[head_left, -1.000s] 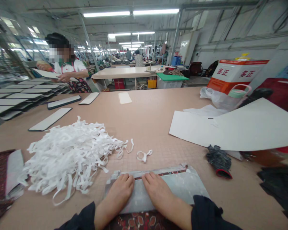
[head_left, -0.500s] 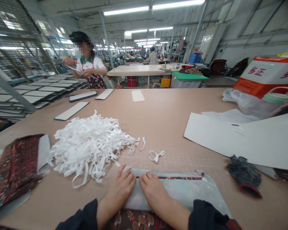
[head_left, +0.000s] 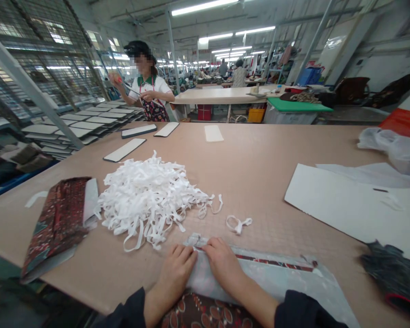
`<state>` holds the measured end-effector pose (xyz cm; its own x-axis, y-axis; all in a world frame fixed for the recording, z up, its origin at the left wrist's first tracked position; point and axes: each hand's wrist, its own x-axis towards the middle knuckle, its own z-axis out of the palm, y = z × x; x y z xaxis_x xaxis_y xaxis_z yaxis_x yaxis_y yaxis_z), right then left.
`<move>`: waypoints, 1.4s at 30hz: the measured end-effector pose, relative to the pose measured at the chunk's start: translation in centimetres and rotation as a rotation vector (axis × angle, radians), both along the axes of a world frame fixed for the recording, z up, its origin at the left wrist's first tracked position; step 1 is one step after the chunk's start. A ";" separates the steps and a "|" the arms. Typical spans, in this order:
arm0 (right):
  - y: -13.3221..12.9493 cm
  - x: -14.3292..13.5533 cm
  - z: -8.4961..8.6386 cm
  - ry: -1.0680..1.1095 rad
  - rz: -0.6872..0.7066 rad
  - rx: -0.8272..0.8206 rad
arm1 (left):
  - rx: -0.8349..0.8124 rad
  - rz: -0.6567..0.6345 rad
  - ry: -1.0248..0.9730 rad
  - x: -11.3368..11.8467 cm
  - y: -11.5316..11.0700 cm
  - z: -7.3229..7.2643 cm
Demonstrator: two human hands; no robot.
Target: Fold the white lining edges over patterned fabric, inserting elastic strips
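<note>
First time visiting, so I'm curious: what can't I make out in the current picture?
In the head view:
Grey cloth under the left hand and right hand: hidden by them.
Patterned cloth: near end cut off by the bottom edge.
Red-and-white container: cut off by the right edge.
Distant person: too small to tell what they're doing.

Your left hand (head_left: 178, 268) and right hand (head_left: 223, 262): side by side near the near edge of the worktop (head_left: 123, 273), backs up, fingers (head_left: 186, 253) bent, forearms (head_left: 257, 295) angled inward, dark sleeves (head_left: 302, 312) short of wrists.
</note>
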<state>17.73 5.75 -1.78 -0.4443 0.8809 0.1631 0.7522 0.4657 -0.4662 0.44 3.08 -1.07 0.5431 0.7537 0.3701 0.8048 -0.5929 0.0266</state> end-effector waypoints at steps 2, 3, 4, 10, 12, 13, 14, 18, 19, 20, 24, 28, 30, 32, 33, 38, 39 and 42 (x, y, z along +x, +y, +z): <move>0.0 -0.2 0.0 -0.006 0.021 0.014 | 0.024 -0.001 0.004 0.0 -0.1 -0.2; 0.0 -0.3 0.0 -0.014 0.038 0.024 | 0.037 0.001 0.002 0.0 -0.2 -0.3; -0.1 -0.3 0.1 -0.027 0.067 0.039 | 0.048 0.004 -0.006 0.0 -0.2 -0.3; 0.5 0.2 0.8 -0.137 0.318 0.114 | 0.065 0.030 -0.084 -0.2 -0.3 -0.8; 1.0 0.1 1.0 -0.098 0.295 0.051 | 0.065 0.034 -0.097 -0.2 -0.4 -0.9; 1.3 0.0 1.0 -0.069 0.269 0.014 | 0.064 0.036 -0.101 -0.2 -0.4 -0.9; 1.5 -0.2 0.9 -0.043 0.243 -0.016 | 0.065 0.038 -0.106 -0.2 -0.4 -0.9; 1.4 -0.8 0.6 -0.046 0.238 0.013 | 0.041 0.055 -0.114 -0.1 -0.5 -0.7; 1.2 -0.8 0.7 -0.073 0.270 0.056 | 0.030 0.062 -0.116 0.0 -0.5 -0.7; 1.1 -0.8 0.7 -0.103 0.309 0.103 | 0.021 0.065 -0.119 0.0 -0.5 -0.6; 1.1 -0.8 1.4 -0.192 0.441 0.218 | 0.024 0.066 -0.127 0.1 -0.3 -0.4; 0.3 -0.4 1.5 -0.247 0.380 0.227 | 0.016 0.060 -0.092 0.1 -0.3 -0.2; -0.7 0.6 1.2 -0.297 0.301 0.216 | -0.014 0.054 -0.066 0.1 -0.4 -0.1; -1.8 2.1 0.8 -0.354 0.227 0.198 | -0.050 0.056 -0.053 0.1 -0.4 0.1; -2.2 2.9 0.8 -0.380 0.197 0.187 | -0.065 0.056 -0.053 0.1 -0.4 0.2; -1.6 4.5 2.0 -0.424 0.115 0.031 | -0.133 0.072 -0.103 -0.1 -0.2 0.8; -1.0 4.3 2.3 -0.406 0.102 -0.012 | -0.152 0.077 -0.126 -0.2 -0.1 0.9; 0.9 3.0 2.9 -0.307 0.026 -0.113 | -0.184 0.105 -0.231 -0.6 0.1 0.7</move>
